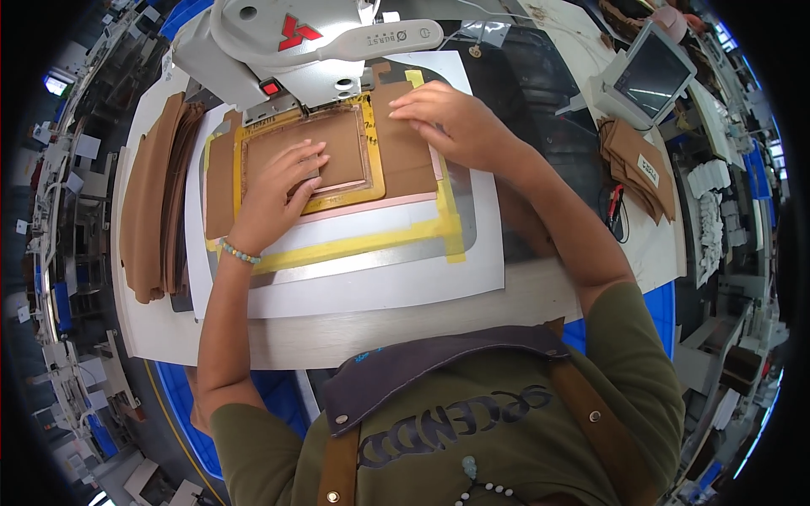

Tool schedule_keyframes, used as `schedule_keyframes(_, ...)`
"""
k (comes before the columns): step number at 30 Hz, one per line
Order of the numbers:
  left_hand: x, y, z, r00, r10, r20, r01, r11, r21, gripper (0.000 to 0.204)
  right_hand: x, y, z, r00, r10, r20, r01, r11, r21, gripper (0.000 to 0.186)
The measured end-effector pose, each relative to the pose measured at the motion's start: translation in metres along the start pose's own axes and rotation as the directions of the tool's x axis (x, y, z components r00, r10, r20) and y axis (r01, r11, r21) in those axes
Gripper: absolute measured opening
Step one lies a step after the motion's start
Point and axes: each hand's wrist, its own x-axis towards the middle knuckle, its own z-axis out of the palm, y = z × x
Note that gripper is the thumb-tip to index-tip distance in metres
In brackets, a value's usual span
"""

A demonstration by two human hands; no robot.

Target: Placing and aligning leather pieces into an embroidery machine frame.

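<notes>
My left hand [283,181] lies on a brown fabric piece [278,135] inside a yellow rectangular frame [377,173], its fingers stretched out. A small greyish patch shows between the fingers and thumb; I cannot make out what it is. At the right part of the brown fabric, my right hand [451,122] reaches in with fingers extended and thumb apart, close to the fabric's upper right edge. Frame and fabric rest on a flat metal plate [371,255] with yellow tape strips [337,242]. The white sewing machine head [295,63] stands just beyond the frame.
A stack of brown fabric pieces [152,202] lies left of the white sheet [413,282]. On the right are a control screen [650,72], more brown pieces [633,164] and a red-handled tool [615,202]. Blue bins [181,405] sit below the table edge.
</notes>
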Motion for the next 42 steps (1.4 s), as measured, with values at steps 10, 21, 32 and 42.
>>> schedule_keyframes(10,-0.006,0.013,0.01,0.987,0.017,0.16,-0.015,1.0,-0.015,0.05,0.032,-0.016,0.059,0.956,-0.128,0.265,0.212,0.925,-0.316,0.045)
schedule_keyframes(21,0.002,-0.007,-0.003,0.977,0.113,0.18,-0.081,0.981,-0.176,0.058,0.006,-0.048,0.039,0.919,-0.264,0.292,0.299,0.951,-0.081,0.034)
schedule_keyframes(32,0.011,-0.008,-0.002,0.944,0.209,0.254,-0.21,0.978,-0.023,0.063,-0.001,-0.054,0.04,0.93,-0.243,0.274,0.267,0.962,-0.053,0.03)
schedule_keyframes(42,0.025,-0.014,-0.008,0.933,0.224,0.28,-0.228,0.973,-0.02,0.063,-0.004,-0.009,-0.003,0.991,0.055,0.125,-0.05,0.998,-0.045,0.038)
